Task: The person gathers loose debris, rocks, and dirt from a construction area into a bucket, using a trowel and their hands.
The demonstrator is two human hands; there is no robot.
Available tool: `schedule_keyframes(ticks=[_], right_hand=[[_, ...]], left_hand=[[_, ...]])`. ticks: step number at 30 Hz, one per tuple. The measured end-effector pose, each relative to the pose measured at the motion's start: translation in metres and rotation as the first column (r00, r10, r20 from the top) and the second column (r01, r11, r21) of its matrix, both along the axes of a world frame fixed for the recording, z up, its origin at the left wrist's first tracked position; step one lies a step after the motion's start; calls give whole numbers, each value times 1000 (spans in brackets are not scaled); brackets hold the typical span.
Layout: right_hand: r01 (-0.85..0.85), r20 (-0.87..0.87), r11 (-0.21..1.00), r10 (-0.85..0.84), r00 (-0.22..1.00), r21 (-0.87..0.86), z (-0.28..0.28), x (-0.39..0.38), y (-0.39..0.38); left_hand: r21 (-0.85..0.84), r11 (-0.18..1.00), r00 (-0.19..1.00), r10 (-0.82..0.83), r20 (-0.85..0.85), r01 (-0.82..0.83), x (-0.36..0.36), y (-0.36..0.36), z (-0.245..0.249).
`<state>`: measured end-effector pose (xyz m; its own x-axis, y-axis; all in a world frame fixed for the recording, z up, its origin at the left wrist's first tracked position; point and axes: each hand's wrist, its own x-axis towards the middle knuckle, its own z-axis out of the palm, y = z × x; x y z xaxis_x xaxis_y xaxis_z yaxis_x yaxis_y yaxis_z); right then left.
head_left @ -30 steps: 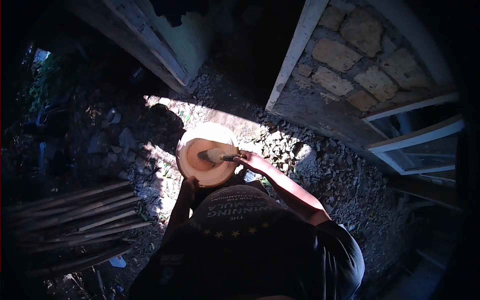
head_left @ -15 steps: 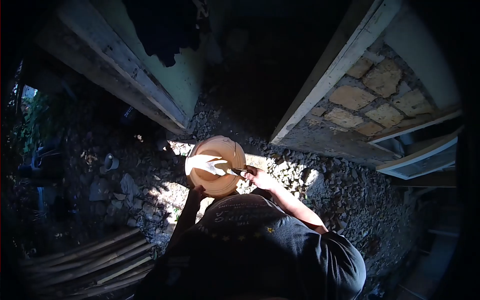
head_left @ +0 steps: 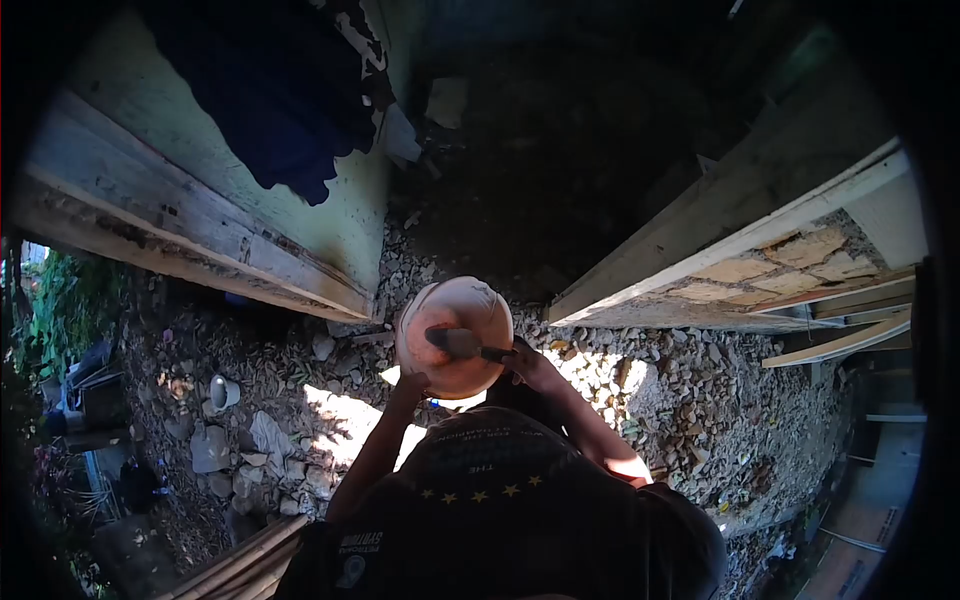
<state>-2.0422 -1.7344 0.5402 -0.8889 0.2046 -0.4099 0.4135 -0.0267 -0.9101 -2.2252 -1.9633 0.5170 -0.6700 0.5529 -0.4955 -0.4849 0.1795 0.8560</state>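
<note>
A pale orange bucket (head_left: 482, 305) is held in front of my body, seen from above. My left hand (head_left: 413, 385) is closed on the near left part of its rim. In my right hand (head_left: 523, 364), at the bucket's right side, is the handle of a trowel (head_left: 455, 342). The dark blade lies over the bucket's mouth and points left. Whether the blade touches anything inside cannot be made out, and the bucket's underside is hidden.
Ahead is a dark doorway between a left door post (head_left: 200, 225) and a right post (head_left: 720, 245). Dark cloth (head_left: 260, 110) hangs on the left wall. Loose rubble (head_left: 690, 400) covers the ground. A small white pot (head_left: 224, 392) and bamboo poles (head_left: 245, 560) are at left.
The doorway has come closer and the view has shifted. The bucket has passed from bright sun into shade. The trowel blade now shows clearly across its mouth.
</note>
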Motion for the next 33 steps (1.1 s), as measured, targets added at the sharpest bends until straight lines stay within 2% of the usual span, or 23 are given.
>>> schedule_keyframes(ticks=[3,5,8,9,10,14,15,16,17,19,20,22,23,24,26,30,31,33], right_hand=[[59,24,998,-58,998,-25,-2,-26,27],[119,98,993,-118,988,-2,5,-49,50],[189,132,982,-184,974,-23,-25,-69,76],[223,146,974,-215,966,-36,-19,-96,106],[229,167,973,-228,959,15,-9,-106,116],[301,199,953,-296,934,5,33,-141,155],[304,131,953,-300,945,-13,41,-147,165],[303,61,952,-301,952,-32,46,-153,174],[294,65,955,-292,954,-28,50,-158,183],[317,61,938,-328,943,140,47,-169,195],[353,64,928,-362,930,116,33,-173,203],[379,85,920,-388,918,102,43,-184,217],[413,102,906,-421,901,89,50,-192,223],[439,121,896,-444,888,65,51,-199,229],[450,114,889,-457,882,79,63,-213,239],[441,154,892,-451,879,95,83,-256,270],[438,154,894,-448,880,97,77,-265,280],[331,129,919,-362,923,213,71,-290,303]], left_hand=[[23,998,998,-66,-18,67,-36,38,7],[41,993,993,-112,-44,114,-62,76,15],[63,982,982,-174,-70,178,-103,119,35],[79,976,976,-196,-91,203,-128,135,49],[87,971,972,-215,-98,223,-141,153,59],[122,951,956,-270,-110,283,-177,214,98],[133,948,955,-278,-107,291,-192,237,108],[143,944,953,-283,-106,296,-195,227,118],[153,941,952,-287,-109,301,-203,247,121],[167,935,948,-295,-119,312,-214,262,130],[167,939,951,-285,-118,302,-222,267,117],[-8,966,963,-259,70,260,-236,277,85],[-9,968,965,-250,73,252,-244,282,78],[-46,959,958,-274,82,278,-252,291,79],[-109,951,952,-273,136,288,-264,314,116],[-58,947,941,-304,146,315,-308,356,94],[-52,934,933,-348,93,353,-320,368,85],[-46,921,922,-387,32,388,-352,395,74]])
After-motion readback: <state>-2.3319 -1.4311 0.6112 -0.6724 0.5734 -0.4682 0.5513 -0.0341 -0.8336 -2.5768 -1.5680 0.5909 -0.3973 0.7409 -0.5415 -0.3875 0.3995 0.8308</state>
